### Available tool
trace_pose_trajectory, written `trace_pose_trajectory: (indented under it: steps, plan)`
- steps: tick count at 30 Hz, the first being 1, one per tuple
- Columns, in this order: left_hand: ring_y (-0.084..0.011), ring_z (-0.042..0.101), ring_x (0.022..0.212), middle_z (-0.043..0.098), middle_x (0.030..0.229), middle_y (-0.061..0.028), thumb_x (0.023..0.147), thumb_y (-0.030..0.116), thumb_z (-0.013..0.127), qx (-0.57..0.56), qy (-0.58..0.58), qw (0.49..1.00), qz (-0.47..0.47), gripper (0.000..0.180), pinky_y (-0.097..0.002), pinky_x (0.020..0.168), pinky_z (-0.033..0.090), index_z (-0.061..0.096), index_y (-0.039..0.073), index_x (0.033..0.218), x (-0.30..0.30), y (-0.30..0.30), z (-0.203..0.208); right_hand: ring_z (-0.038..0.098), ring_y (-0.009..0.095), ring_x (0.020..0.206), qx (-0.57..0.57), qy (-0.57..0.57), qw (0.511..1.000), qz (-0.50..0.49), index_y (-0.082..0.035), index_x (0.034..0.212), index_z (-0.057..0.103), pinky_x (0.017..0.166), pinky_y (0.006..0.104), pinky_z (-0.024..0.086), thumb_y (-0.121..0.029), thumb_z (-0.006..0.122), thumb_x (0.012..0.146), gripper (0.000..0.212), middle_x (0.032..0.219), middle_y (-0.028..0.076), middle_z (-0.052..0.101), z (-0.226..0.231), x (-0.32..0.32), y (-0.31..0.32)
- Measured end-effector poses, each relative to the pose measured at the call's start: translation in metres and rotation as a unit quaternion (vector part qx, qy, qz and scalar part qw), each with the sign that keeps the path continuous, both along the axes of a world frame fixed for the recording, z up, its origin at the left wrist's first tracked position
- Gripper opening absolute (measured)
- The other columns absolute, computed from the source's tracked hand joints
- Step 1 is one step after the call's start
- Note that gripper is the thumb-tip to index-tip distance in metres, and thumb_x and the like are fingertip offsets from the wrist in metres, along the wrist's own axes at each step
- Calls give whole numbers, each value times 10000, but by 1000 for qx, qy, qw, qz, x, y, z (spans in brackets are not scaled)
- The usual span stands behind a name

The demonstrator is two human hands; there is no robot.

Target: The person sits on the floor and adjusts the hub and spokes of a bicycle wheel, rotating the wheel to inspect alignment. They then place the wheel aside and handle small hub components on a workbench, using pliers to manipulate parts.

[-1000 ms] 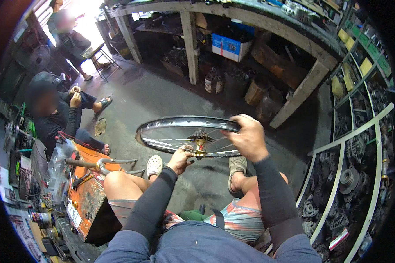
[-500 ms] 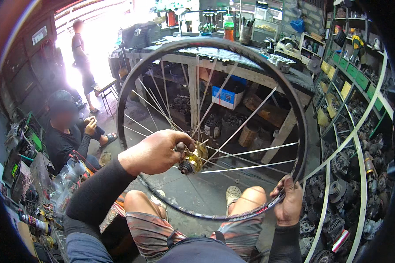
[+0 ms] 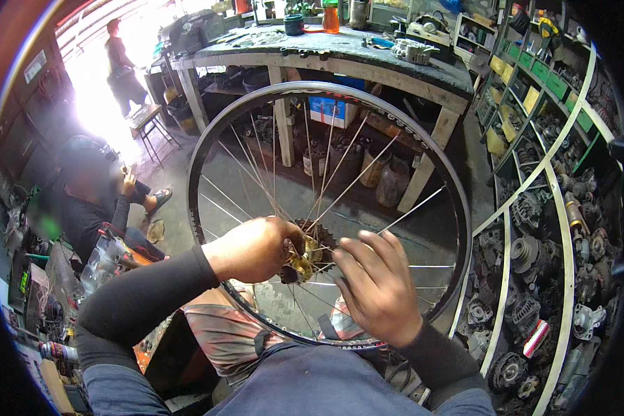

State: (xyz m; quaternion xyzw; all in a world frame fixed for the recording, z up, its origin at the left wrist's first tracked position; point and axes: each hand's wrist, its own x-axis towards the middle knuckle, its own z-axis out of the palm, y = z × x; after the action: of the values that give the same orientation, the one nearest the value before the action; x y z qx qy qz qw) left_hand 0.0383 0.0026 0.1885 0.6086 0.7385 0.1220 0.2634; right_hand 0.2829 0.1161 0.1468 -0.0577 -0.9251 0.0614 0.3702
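Black rim and bright spokes make up the bicycle wheel, which faces the wearer in mid-view, its lower edge just before the lap. Pale lettering curves along the rim between one and two o'clock, and small red marks sit near twelve and five. Being round, the wheel has its axle as its clearest axis: the near end of the gold hub points toward the wearer and down, between seven and eight o'clock, with dark sprockets behind.

The left hand, coming from eight o'clock, has thumb and fingers closed on the hub's near end. The right hand, at five o'clock, is loosely spread before the spokes; whether its fingertips touch them I cannot tell.

Beyond the wheel's top, at twelve o'clock, a blue-and-white carton carries print. A red-and-white box lies at four o'clock; a pale label at ten is too small to read.
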Motion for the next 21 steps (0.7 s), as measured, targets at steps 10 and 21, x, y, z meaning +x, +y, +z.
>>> trace_pose_trajectory:
  steps: [10,21]
  plan:
    - [-442,750,1052,753,1090,-247,958,72,716,127,77,989,-26,399,-517,888,590,693,66,1356,41,-15,16,741,265,860,32,-188,980,-47,-82,992,698,835,438,524,-200,679,887,159,965,86,745,35,-4,5]
    - [-440,772,1049,794,1093,-214,941,-6,724,192,-41,980,16,427,-483,868,607,673,77,1357,63,-25,24,782,347,862,-46,-176,981,-62,-100,1022,788,779,503,606,-163,642,910,195,933,125,782,24,3,22]
